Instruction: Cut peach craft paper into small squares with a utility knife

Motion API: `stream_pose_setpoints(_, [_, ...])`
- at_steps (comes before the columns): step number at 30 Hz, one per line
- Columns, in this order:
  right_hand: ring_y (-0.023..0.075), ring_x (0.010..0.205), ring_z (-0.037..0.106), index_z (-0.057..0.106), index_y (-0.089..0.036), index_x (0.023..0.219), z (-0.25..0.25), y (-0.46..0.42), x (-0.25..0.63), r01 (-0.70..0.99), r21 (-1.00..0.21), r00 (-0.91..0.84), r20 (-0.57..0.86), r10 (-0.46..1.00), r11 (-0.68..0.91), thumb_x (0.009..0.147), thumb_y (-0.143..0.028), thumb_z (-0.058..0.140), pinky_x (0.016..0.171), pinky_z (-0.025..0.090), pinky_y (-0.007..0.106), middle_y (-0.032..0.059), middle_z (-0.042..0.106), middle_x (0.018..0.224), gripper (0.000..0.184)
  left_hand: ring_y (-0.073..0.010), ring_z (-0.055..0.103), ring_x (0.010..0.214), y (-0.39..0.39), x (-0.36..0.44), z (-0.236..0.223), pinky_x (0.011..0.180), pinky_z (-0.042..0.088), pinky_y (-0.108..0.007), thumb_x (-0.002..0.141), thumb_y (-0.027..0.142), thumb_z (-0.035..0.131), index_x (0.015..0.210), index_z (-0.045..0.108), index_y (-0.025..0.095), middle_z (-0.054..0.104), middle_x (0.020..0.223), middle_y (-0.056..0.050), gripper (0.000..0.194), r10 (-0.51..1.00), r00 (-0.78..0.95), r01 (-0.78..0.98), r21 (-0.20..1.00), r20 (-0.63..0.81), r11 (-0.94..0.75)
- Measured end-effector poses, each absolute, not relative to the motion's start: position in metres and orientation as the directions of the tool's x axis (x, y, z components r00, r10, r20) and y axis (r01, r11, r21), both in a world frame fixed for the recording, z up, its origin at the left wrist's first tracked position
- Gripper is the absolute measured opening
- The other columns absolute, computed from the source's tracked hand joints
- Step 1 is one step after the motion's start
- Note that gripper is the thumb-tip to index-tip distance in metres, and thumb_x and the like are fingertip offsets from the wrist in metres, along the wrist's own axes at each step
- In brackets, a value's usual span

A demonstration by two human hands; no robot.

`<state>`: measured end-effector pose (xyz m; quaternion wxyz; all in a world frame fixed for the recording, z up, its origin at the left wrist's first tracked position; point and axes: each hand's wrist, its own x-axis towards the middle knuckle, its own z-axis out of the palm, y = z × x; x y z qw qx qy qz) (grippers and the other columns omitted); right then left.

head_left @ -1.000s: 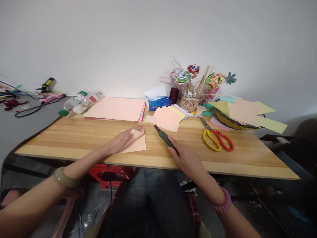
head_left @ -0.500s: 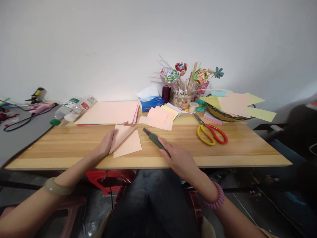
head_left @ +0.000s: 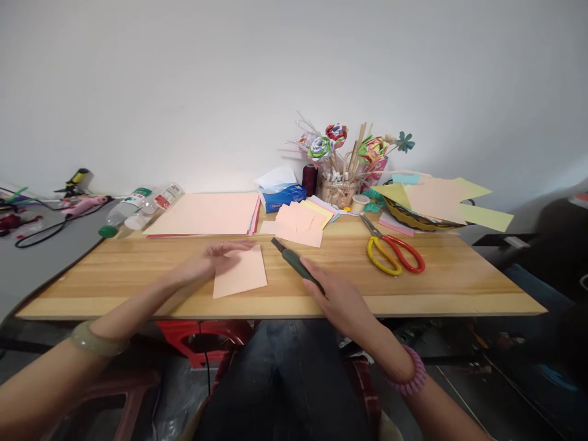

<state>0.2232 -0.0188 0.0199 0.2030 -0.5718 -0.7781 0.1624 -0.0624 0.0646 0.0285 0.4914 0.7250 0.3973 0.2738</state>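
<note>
Head view: left hand [head_left: 209, 262] spread flat, fingers resting on pink paper [head_left: 240, 279] w/ its left edge pinned to the desk [head_left: 436, 288] so it can't slide. Right hand [head_left: 337, 297] wrapped round knife [head_left: 296, 266], blade end angled twd paper's top right corner, just beside it.

Both forearms bare, no sleeves in view. Left hand [head_left: 206, 264]: thin ring on one finger; smooth pale green bangle [head_left: 94, 340] at the wrist. Right hand [head_left: 342, 300]: pink coiled band [head_left: 410, 376] at the wrist. Dark blue jeans [head_left: 285, 373] on the legs.
</note>
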Motion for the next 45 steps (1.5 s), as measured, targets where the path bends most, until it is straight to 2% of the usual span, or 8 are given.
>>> stream_pose_setpoints(3, [0.0222,0.12,0.049,0.036,-0.019,0.138,0.019,-0.02,0.225,0.814,-0.499,-0.265,0.137,0.955,0.297,0.093,-0.031,0.036,0.097,0.041,0.041,0.0063,0.049,0.134,0.047,-0.0236,0.018,0.138,0.071,-0.071,0.054,0.108,0.021,-0.05,0.085,0.027,0.05,0.123,0.054,0.034,0.041,0.141,0.001,0.038,0.602,0.794,0.476,0.698,-0.081,-0.535])
stream_pose_setpoints(6, [0.0222,0.119,0.05,0.036,-0.02,0.138,0.018,-0.024,0.229,0.785,-0.534,-0.265,0.168,0.949,0.314,0.093,-0.032,0.035,0.096,0.042,0.043,0.006,0.049,0.134,0.047,-0.0258,0.011,0.139,0.075,-0.079,0.06,0.107,0.022,-0.05,0.084,0.027,0.053,0.133,0.04,0.038,0.025,0.148,0.002,0.052,0.463,0.842,0.539,0.456,-0.277,-0.708])
stream_pose_setpoints(10, [0.0214,0.12,0.049,0.038,-0.022,0.137,0.015,-0.03,0.235,0.728,-0.591,-0.255,0.239,0.937,0.348,0.092,-0.034,0.036,0.097,0.042,0.043,0.0061,0.051,0.131,0.047,-0.036,0.022,0.134,0.068,-0.076,0.037,0.103,0.022,-0.054,0.084,0.051,0.051,0.139,0.033,0.03,0.024,0.149,-0.01,0.061,0.67,0.716,0.696,0.123,-0.197,-0.708])
stream_pose_setpoints(14, [0.0217,0.12,0.048,0.041,-0.019,0.136,0.016,-0.037,0.238,0.742,-0.581,-0.249,0.223,0.942,0.334,0.092,-0.035,0.036,0.097,0.042,0.042,0.0078,0.052,0.13,0.047,-0.0381,0.047,0.111,0.054,-0.057,0.017,0.092,0.033,-0.051,0.085,0.062,0.037,0.127,0.047,0.009,0.053,0.121,-0.024,0.068,0.85,0.52,0.853,-0.103,0.085,-0.512])
stream_pose_setpoints(16, [0.0214,0.119,0.05,0.042,-0.018,0.135,0.016,-0.04,0.239,0.755,-0.565,-0.266,0.202,0.943,0.334,0.092,-0.035,0.035,0.097,0.043,0.042,0.0079,0.053,0.129,0.047,-0.0361,0.049,0.106,0.053,-0.053,0.015,0.091,0.035,-0.048,0.082,0.067,0.038,0.118,0.053,0.008,0.057,0.111,-0.023,0.071,0.829,0.545,0.838,-0.105,0.128,-0.535])
stream_pose_setpoints(21, [0.0208,0.109,0.058,0.041,-0.023,0.135,0.012,-0.05,0.241,0.782,-0.495,-0.317,0.209,0.925,0.38,0.092,-0.033,0.036,0.088,0.049,0.038,0.0066,0.058,0.125,0.044,-0.0267,0.043,0.122,0.067,-0.068,0.018,0.098,0.035,-0.033,0.085,0.06,0.04,0.126,0.048,0.01,0.044,0.134,-0.019,0.065,0.684,0.727,0.68,0.072,0.064,-0.729])
stream_pose_setpoints(33, [0.0182,0.062,0.064,0.04,-0.023,0.136,0.011,-0.061,0.218,0.829,-0.099,-0.54,0.115,0.834,0.551,0.093,-0.028,0.034,0.051,0.048,0.027,0.0022,0.062,0.078,0.043,-0.0276,0.05,0.117,0.083,-0.075,0.009,0.097,0.038,-0.033,0.073,0.06,0.059,0.117,0.06,0.014,0.058,0.123,-0.015,0.063,0.636,0.757,0.621,0.136,0.151,-0.772])
stream_pose_setpoints(45, [0.0184,0.062,0.064,0.039,-0.02,0.136,0.012,-0.06,0.217,0.831,-0.071,-0.545,0.092,0.833,0.552,0.094,-0.029,0.032,0.05,0.046,0.028,0.0028,0.061,0.078,0.043,-0.0277,0.053,0.112,0.084,-0.076,0.009,0.094,0.038,-0.034,0.074,0.064,0.055,0.114,0.062,0.015,0.061,0.118,-0.014,0.064,0.617,0.763,0.587,0.19,0.194,-0.787])
